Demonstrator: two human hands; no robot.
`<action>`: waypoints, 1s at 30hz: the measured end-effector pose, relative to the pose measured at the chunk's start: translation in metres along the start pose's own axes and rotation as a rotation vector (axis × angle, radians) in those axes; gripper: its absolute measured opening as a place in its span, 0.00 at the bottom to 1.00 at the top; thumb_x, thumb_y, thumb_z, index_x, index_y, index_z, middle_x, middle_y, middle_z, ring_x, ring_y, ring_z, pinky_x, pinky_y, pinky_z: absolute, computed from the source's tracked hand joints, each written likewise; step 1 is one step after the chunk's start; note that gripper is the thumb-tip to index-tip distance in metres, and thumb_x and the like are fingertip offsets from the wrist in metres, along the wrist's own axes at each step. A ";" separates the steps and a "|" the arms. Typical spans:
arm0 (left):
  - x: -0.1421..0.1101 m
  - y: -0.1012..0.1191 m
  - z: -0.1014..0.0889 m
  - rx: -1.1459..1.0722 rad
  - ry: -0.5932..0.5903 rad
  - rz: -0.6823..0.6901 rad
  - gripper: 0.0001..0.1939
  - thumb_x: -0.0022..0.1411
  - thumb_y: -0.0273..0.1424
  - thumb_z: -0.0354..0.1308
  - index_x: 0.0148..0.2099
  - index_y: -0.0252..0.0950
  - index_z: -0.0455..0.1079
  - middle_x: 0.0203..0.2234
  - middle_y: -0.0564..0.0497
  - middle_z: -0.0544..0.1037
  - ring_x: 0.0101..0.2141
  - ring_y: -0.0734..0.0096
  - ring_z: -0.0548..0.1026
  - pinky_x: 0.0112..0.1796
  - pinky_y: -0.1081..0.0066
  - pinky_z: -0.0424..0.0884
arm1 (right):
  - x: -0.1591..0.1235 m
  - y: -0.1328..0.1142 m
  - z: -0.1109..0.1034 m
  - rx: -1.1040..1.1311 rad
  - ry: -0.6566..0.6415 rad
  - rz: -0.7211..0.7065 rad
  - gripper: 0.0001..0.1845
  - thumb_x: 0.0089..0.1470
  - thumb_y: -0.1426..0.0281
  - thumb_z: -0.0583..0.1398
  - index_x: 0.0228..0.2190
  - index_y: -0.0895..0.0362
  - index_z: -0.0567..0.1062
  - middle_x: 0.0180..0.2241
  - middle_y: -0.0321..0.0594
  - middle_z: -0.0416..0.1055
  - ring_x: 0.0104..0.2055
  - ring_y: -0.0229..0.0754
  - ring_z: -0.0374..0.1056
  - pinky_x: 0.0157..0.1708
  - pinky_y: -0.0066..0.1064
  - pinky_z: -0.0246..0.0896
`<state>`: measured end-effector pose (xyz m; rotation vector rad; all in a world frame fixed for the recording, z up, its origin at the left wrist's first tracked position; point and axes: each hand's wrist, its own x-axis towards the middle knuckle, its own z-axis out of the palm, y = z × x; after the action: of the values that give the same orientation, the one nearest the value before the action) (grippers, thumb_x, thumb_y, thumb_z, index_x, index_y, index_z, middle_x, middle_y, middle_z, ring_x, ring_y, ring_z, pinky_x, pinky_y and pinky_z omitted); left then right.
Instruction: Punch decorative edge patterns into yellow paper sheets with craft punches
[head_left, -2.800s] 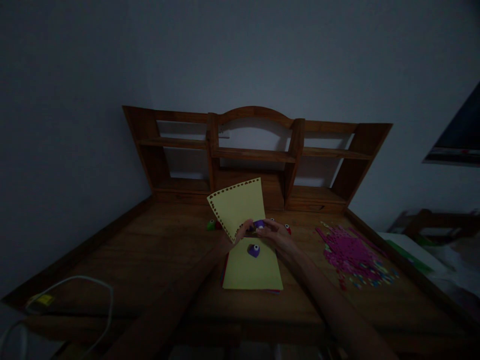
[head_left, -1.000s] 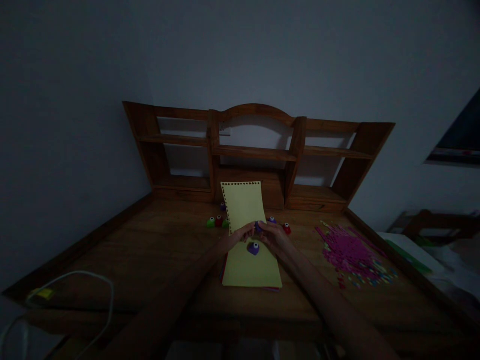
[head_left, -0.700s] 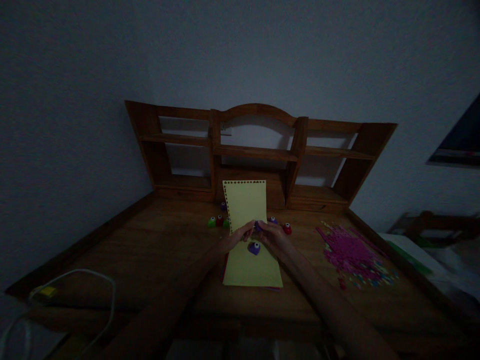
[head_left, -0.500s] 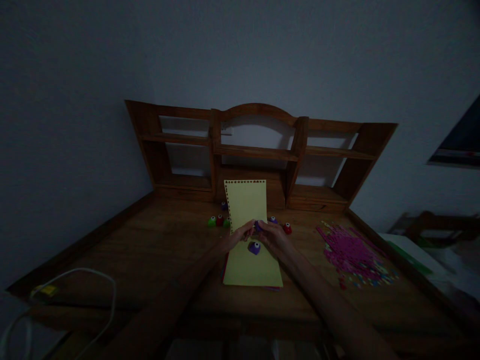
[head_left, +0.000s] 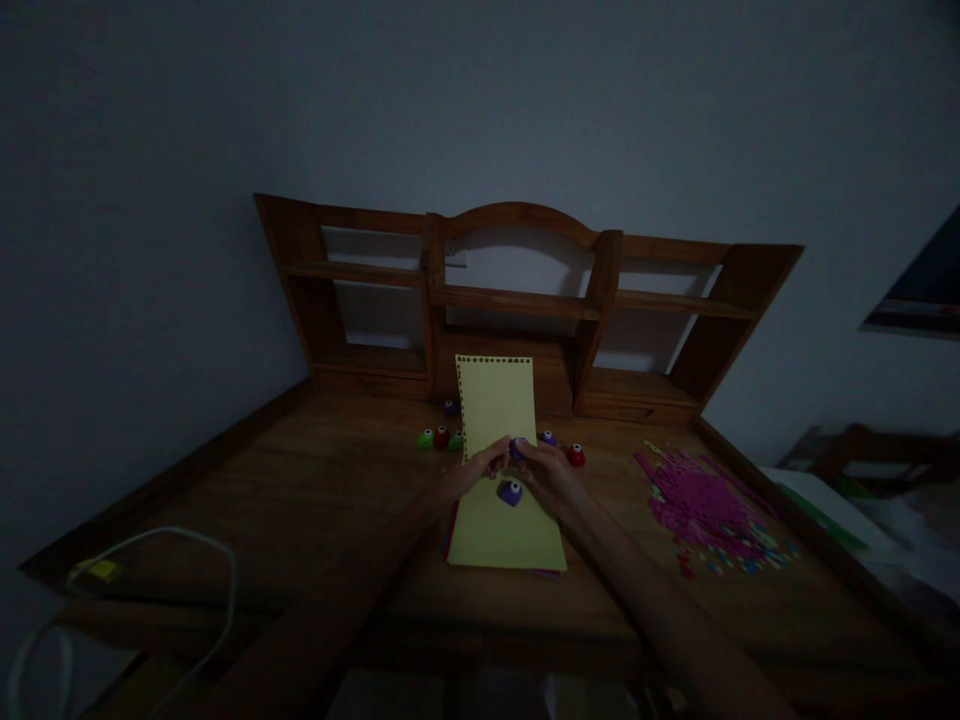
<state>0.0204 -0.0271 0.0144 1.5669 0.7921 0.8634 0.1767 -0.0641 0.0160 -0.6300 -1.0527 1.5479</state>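
Note:
Between my two hands, above a pale yellow sheet [head_left: 502, 540], is a small purple piece [head_left: 517, 447], partly hidden by my fingers. My left hand [head_left: 487, 460] pinches it from the left, fingers closed. From the other side my right hand [head_left: 549, 472] grips it with closed thumb and fingers. Just below them a purple one-eyed figure [head_left: 511, 493] lies on the sheet. The sheet's hole-punched far part rises against the desk hutch, and red and purple edges peep out beneath it.
Small one-eyed figures stand beside the sheet: green [head_left: 426, 439], red [head_left: 441, 437] and purple [head_left: 450, 408] at left, another red one [head_left: 576, 455] at right. Pink strips [head_left: 701, 505] with colourful bits lie farther right. A wooden hutch [head_left: 517, 300] backs the desk; a white cable [head_left: 231, 580] loops at left.
The view has shifted slightly. My hands stay together at the small purple piece, with only slight finger movement; the figures on the desk keep their places.

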 end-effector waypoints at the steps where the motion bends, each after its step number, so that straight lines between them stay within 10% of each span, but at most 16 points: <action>1: 0.001 -0.002 -0.001 -0.011 -0.025 0.009 0.31 0.58 0.59 0.49 0.21 0.37 0.63 0.17 0.54 0.63 0.22 0.72 0.62 0.27 0.70 0.62 | 0.000 0.001 -0.001 -0.007 0.000 0.000 0.11 0.48 0.62 0.69 0.29 0.58 0.80 0.32 0.42 0.77 0.34 0.42 0.70 0.36 0.33 0.64; 17: 0.008 -0.017 0.000 0.048 -0.029 0.047 0.31 0.58 0.60 0.47 0.24 0.37 0.63 0.18 0.55 0.63 0.22 0.73 0.62 0.28 0.71 0.60 | 0.000 -0.001 -0.003 -0.084 0.121 -0.055 0.10 0.46 0.65 0.70 0.22 0.58 0.78 0.23 0.37 0.72 0.22 0.34 0.56 0.22 0.30 0.45; 30: -0.005 0.003 0.000 0.142 0.267 0.164 0.26 0.63 0.52 0.52 0.23 0.37 0.66 0.18 0.53 0.69 0.23 0.70 0.68 0.30 0.70 0.64 | 0.001 0.003 -0.006 -0.012 0.174 -0.012 0.12 0.45 0.61 0.71 0.26 0.57 0.80 0.28 0.39 0.76 0.27 0.39 0.67 0.31 0.31 0.60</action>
<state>0.0180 -0.0313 0.0164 1.6793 0.9402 1.1755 0.1798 -0.0612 0.0111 -0.7511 -0.9332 1.4499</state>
